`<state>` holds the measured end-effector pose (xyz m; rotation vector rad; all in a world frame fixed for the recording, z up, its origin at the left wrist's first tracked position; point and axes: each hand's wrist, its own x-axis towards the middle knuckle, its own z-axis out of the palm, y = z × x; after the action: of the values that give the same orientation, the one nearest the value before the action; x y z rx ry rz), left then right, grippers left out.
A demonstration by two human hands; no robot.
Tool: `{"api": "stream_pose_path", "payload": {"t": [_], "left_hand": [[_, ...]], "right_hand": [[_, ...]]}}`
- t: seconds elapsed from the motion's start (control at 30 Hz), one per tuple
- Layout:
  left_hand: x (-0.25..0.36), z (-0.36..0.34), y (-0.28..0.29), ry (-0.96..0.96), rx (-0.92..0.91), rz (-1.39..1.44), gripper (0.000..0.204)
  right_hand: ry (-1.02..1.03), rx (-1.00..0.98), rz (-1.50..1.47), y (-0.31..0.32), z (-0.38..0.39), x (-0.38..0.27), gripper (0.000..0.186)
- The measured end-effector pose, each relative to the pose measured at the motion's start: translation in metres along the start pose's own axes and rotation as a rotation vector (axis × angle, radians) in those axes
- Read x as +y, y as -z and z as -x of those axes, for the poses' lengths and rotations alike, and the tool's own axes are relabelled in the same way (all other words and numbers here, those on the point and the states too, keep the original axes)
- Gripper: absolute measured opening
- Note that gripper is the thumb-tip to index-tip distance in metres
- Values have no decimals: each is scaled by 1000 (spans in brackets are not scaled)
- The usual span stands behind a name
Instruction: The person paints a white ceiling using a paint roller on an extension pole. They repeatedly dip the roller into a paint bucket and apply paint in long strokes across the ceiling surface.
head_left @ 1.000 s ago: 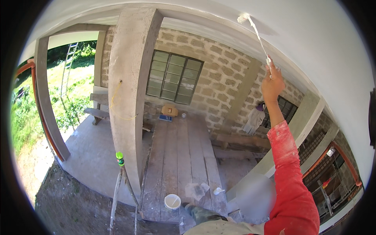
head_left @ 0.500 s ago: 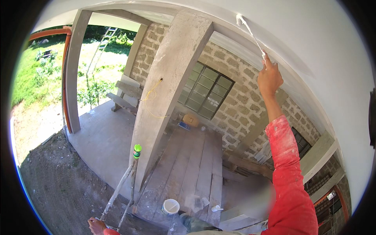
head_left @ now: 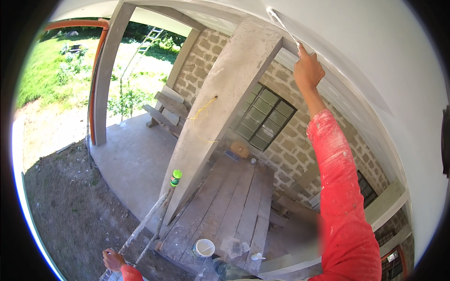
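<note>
Overhead and all around the raised grip, a broad white ceiling (head_left: 375, 56), smooth and freshly pale. Just below and left of that grip, a tall grey concrete pillar (head_left: 225, 117), tilted by the lens, with a loose yellow cord hanging on its face. Behind it, a rough stone wall (head_left: 300, 154) with a dark-framed glass-block window (head_left: 262, 119). Far beneath the grip, a platform of weathered wooden planks (head_left: 229, 210), carrying a small white paint bucket (head_left: 203, 247) near its close end. Beside the pillar's foot, a green bottle (head_left: 176, 178) perched on top of a wooden pole. Further off to the left, a ladder (head_left: 147, 44) leaning in sunlit grass.

Right arm in a paint-flecked red sleeve (head_left: 342, 196), stretched up and away. Right hand (head_left: 308, 70) closed tight around the handle of a long thin paint tool (head_left: 281, 23), fingers wrapped and together; tool slanting up and left from the fist, its white tip touching the ceiling by the top of the pillar.

Left hand (head_left: 113, 260) low at the bottom edge, well apart from the raised grip, resting at a slanted pole; fingers curled, whether clamped on it impossible to tell.
</note>
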<state>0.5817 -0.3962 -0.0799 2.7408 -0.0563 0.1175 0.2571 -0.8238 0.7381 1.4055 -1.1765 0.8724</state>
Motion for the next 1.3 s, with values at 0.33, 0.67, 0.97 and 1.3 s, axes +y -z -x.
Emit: {"api": "stream_pose_path", "payload": {"t": [0.33, 0.67, 0.97, 1.3], "left_hand": [[-2, 2, 0, -16, -43, -57, 29], [0, 2, 3, -75, -88, -67, 33], [-20, -1, -14, -244, -18, -217, 35], [4, 10, -3, -135, 63, -212, 27]], "right_hand": [[-38, 23, -38, 20, 23, 29, 55], [-86, 185, -17, 74, 101, 169, 59], [-132, 264, 7, 125, 153, 251, 58], [-154, 326, 64, 184, 208, 348, 43]]}}
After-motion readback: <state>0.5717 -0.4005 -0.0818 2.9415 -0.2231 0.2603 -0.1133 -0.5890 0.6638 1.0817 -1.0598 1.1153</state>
